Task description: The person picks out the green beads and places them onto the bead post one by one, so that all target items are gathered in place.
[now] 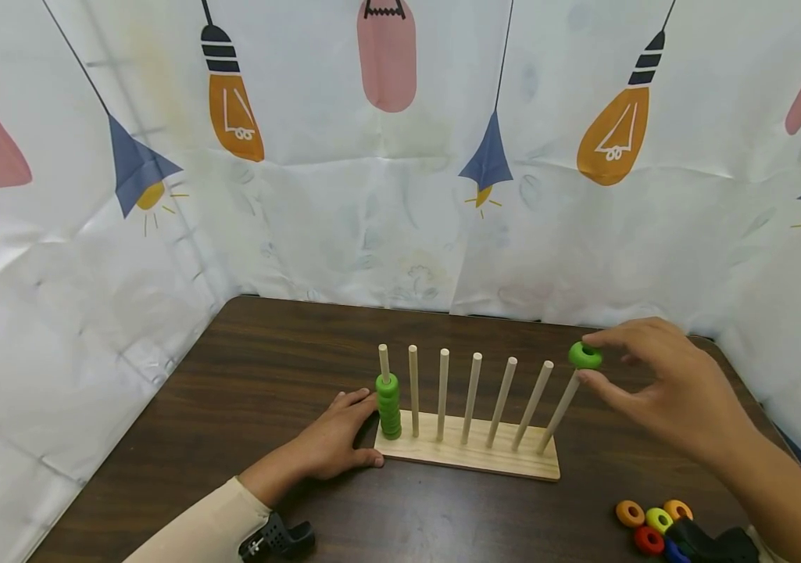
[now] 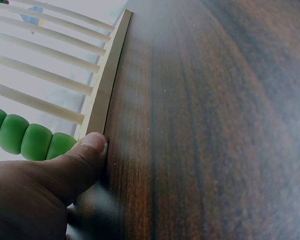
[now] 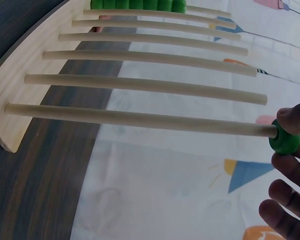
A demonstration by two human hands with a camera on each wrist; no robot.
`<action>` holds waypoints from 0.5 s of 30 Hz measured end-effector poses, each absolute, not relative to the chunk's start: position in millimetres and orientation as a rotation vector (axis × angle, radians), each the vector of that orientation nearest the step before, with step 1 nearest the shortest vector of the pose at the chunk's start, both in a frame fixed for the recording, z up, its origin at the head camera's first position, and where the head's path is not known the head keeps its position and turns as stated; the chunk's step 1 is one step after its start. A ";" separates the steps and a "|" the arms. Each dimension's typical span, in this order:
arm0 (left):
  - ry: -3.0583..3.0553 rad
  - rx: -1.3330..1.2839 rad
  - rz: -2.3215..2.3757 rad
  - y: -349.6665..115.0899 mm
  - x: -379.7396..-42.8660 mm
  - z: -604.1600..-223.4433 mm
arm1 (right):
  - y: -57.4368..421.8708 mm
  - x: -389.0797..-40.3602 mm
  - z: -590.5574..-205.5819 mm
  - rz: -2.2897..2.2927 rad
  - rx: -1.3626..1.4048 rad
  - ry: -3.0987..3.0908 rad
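Observation:
A wooden peg stand [image 1: 470, 450] with several upright pegs stands on the table. Green beads [image 1: 389, 407] are stacked on its leftmost peg, whose top sticks out bare. My left hand [image 1: 335, 438] holds the left end of the base; in the left wrist view the thumb [image 2: 87, 150] lies against the front edge beside the beads. Between thumb and fingers, my right hand [image 1: 674, 391] pinches one green bead [image 1: 586, 356] at the top of the rightmost peg [image 1: 559, 410]. In the right wrist view that peg's tip meets the hole of the green bead [image 3: 285, 140].
Loose beads lie at the table's front right, under the right forearm: orange [image 1: 629, 513], yellow-green [image 1: 658, 519], red [image 1: 649, 539] and blue [image 1: 676, 552]. A black wrist strap [image 1: 277, 539] is on the left arm. A printed white curtain [image 1: 400, 219] hangs behind the dark wooden table [image 1: 287, 352].

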State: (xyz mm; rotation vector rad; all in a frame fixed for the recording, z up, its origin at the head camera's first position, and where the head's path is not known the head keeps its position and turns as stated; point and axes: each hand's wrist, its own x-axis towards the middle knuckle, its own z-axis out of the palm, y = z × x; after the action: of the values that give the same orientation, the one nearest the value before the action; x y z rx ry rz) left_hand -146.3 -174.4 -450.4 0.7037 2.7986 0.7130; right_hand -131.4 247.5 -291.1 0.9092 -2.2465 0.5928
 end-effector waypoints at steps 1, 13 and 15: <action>2.798 0.702 0.713 -174.5 -146.3 -450.5 | 246.9 -132.0 -291.6 0.593 0.914 -2.239; 2.802 0.716 0.717 -174.3 -146.9 -450.2 | 236.5 -135.2 -291.4 0.595 0.958 -2.206; 2.801 0.716 0.717 -174.3 -146.6 -449.9 | 234.7 -135.7 -291.4 0.603 0.962 -2.206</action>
State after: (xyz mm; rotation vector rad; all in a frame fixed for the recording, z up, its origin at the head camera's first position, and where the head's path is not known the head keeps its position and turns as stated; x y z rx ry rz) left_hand -146.6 -174.3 -449.9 0.7157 2.8012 0.7167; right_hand -135.7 234.7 -291.4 0.9622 -2.2061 0.6029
